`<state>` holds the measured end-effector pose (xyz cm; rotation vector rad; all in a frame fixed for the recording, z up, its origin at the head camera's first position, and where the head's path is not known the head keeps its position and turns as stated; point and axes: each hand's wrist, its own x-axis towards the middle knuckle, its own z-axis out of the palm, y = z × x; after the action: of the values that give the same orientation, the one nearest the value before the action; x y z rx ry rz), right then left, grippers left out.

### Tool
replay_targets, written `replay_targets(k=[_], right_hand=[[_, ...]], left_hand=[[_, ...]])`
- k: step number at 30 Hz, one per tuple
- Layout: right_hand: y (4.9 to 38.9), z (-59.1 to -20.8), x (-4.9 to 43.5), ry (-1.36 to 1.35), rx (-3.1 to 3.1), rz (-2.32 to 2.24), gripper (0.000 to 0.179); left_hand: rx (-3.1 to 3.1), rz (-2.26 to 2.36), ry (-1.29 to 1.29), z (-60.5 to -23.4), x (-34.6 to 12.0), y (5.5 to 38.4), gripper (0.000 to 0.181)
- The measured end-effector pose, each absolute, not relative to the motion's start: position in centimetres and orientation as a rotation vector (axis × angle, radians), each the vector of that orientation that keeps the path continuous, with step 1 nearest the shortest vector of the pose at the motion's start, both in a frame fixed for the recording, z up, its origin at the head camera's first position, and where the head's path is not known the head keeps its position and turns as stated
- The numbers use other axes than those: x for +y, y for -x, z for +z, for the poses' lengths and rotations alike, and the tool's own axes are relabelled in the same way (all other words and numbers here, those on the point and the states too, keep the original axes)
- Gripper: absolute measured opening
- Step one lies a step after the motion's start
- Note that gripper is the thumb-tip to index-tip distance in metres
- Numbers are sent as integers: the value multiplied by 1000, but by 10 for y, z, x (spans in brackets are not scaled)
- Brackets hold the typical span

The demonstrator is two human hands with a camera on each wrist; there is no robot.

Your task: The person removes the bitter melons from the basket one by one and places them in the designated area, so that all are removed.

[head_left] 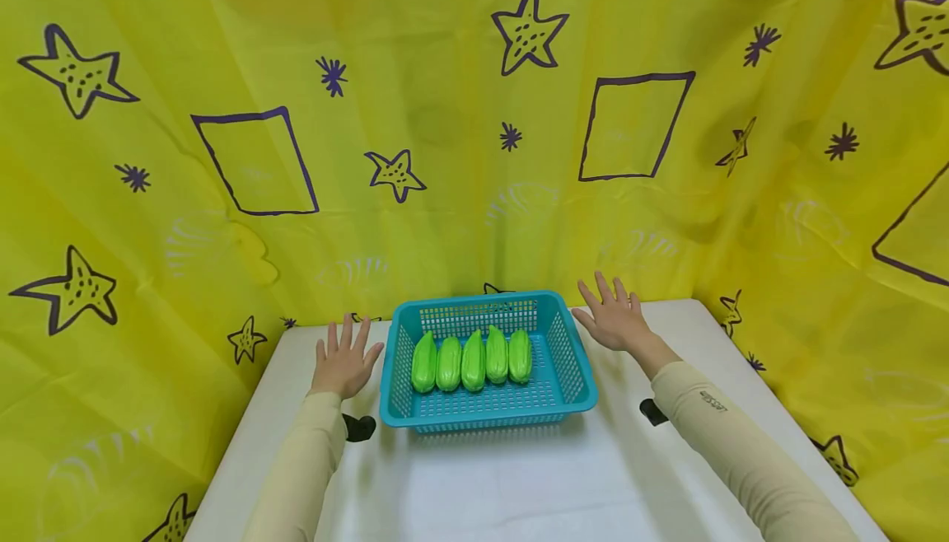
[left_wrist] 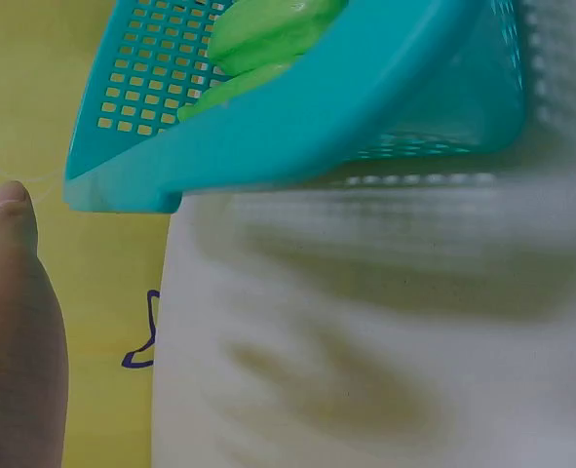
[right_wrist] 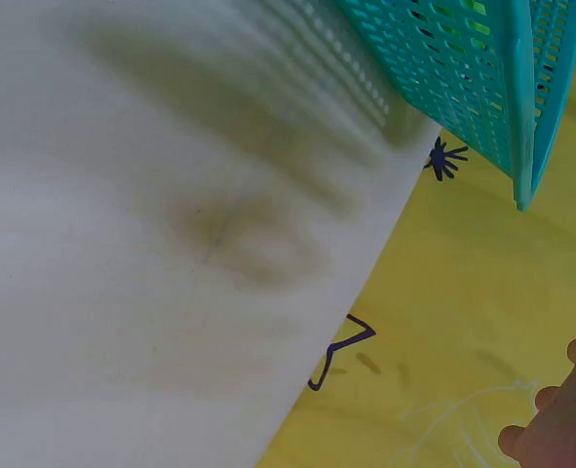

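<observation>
A teal plastic basket (head_left: 489, 422) with mesh walls stands on the white table. Inside it, several bright green, plump, ridged vegetable-like pieces (head_left: 473, 361) lie side by side in a row, mostly toward the left. My left hand (head_left: 344, 365) is off the basket's left side, fingers spread and holding nothing; its thumb (left_wrist: 17, 331) shows in the left wrist view, apart from the basket rim (left_wrist: 268, 146). Off the right side, my right hand (head_left: 614, 315) is raised with spread fingers, also holding nothing. Its fingertips (right_wrist: 551, 400) appear at the corner of the right wrist view.
The white tabletop (head_left: 504, 492) extends in front of the basket and to both sides. A yellow curtain (head_left: 445, 237) with stars and outlined shapes surrounds the table at the back, left and right. Dark wrist devices (head_left: 359, 427) sit under both sleeves.
</observation>
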<state>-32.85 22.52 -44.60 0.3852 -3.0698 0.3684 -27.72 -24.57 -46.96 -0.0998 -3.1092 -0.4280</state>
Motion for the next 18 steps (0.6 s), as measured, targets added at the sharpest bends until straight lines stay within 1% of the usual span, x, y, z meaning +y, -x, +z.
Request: replay_targets(k=[5, 10, 13, 18], right_hand=[[328, -446, 223, -415, -3068, 349, 65], [328, -447, 220, -436, -3059, 342, 65], [328, -448, 217, -448, -3050, 336, 65], [327, -450, 215, -462, -3055, 331, 65]], left_hand=[[-3113, -543, 103, -470, -242, 279, 68], [-3093, -669, 162, -472, -238, 283, 68], [-3086, -680, 250, -473, -237, 285, 64], [-3049, -780, 515, -475, -235, 286, 52]])
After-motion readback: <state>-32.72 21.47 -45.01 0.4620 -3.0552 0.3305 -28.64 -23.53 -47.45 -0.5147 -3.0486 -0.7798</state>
